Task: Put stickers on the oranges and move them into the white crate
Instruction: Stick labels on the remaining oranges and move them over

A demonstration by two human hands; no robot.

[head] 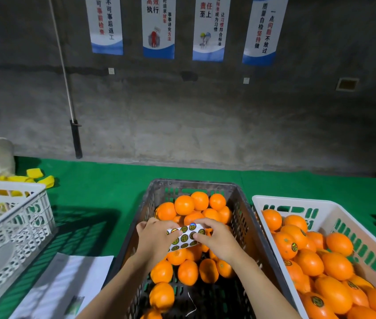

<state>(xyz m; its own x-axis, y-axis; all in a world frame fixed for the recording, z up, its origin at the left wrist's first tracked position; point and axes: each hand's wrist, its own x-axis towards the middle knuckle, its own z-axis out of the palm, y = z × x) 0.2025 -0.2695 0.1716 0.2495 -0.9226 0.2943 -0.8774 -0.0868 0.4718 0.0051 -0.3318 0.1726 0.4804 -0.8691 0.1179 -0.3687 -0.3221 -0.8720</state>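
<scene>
head view — downward, close over hands [182, 240]

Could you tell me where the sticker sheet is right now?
The sticker sheet is held between the left hand and right hand, above the dark crate.

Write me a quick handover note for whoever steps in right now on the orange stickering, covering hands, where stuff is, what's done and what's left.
Left hand: holding the sticker sheet over the dark crate.
Right hand: fingertips on the same sheet, apparently peeling a sticker; no orange in either hand.
Dark crate, centre: oranges awaiting stickers.
White crate, to the right: well filled with oranges, and several of them visibly carry stickers.
Another white crate sits at the left; its contents are unclear.
Left to do: sticker the oranges in the dark crate and move each one into the white crate on the right.
</scene>
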